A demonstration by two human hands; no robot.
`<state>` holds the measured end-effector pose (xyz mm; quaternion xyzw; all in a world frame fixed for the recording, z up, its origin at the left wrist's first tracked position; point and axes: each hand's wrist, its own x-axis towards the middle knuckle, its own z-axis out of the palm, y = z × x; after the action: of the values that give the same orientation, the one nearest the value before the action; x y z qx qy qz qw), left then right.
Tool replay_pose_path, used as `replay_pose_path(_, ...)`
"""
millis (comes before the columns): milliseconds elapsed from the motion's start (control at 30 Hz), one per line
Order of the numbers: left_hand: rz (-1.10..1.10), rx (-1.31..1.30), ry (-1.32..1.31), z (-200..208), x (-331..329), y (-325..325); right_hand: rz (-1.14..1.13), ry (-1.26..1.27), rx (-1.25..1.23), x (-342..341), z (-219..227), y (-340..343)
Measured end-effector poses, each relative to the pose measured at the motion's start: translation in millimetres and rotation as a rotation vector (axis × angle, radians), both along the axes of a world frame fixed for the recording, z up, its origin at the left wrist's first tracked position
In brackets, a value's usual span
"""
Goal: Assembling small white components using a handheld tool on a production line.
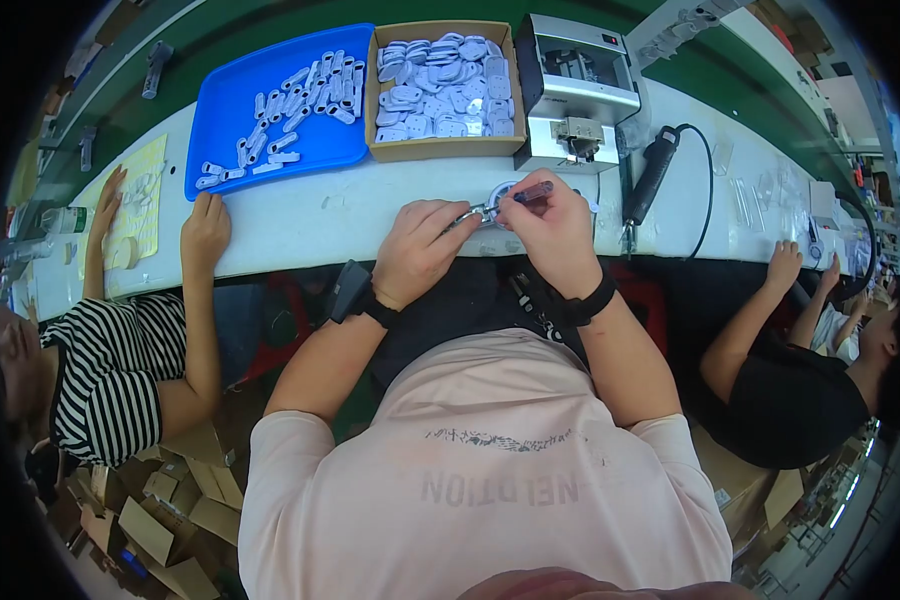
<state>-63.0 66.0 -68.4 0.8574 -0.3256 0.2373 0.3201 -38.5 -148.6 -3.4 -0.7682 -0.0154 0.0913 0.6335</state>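
Both my hands meet at the front edge of the white workbench. My left hand is closed, its fingertips pinching a small shiny metallic piece. My right hand is closed on a slim pen-like tool with a dark reddish, see-through handle; its working end is hidden by my fingers. Right where the fingertips come together lies a small round white part, partly covered by the right hand. Whether the metallic piece is joined to it I cannot tell. Each wrist wears a black band.
Beyond my hands stand a blue tray of small white-grey parts, a cardboard box of white casings and a grey-black machine. A black corded hand tool rests to the right. Co-workers' hands reach the bench on both sides.
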Motion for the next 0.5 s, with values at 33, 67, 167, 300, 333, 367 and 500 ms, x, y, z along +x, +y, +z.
replay_pose_path(33, 0.0, -0.003, -0.002, -0.4, 0.4, 0.1, -0.004, -0.004, 0.004, 0.0, -1.0, 0.2)
replay_pose_path(67, 0.0, -0.007, -0.004, -0.7, 0.7, 0.2, -0.007, -0.008, 0.007, -0.1, -2.0, 0.4)
replay_pose_path(167, -0.002, -0.014, -0.007, -1.9, 1.2, 0.1, -0.015, -0.009, 0.017, -0.4, -2.5, 0.7)
replay_pose_path(300, -0.002, -0.019, -0.008, -1.5, 0.1, 0.5, -0.015, -0.003, 0.011, -0.9, -2.1, 0.9)
replay_pose_path(333, -0.001, -0.017, -0.008, -0.8, -0.3, 0.7, -0.008, -0.005, -0.005, -0.8, -1.9, 0.9)
replay_pose_path(367, 0.0, -0.015, -0.007, -0.3, -1.2, 0.7, -0.001, -0.006, -0.022, -1.4, -1.7, 0.8)
replay_pose_path(500, 0.009, -0.027, 0.003, -0.9, -5.2, -2.9, 0.012, -0.045, -0.062, -5.6, -1.6, -2.2)
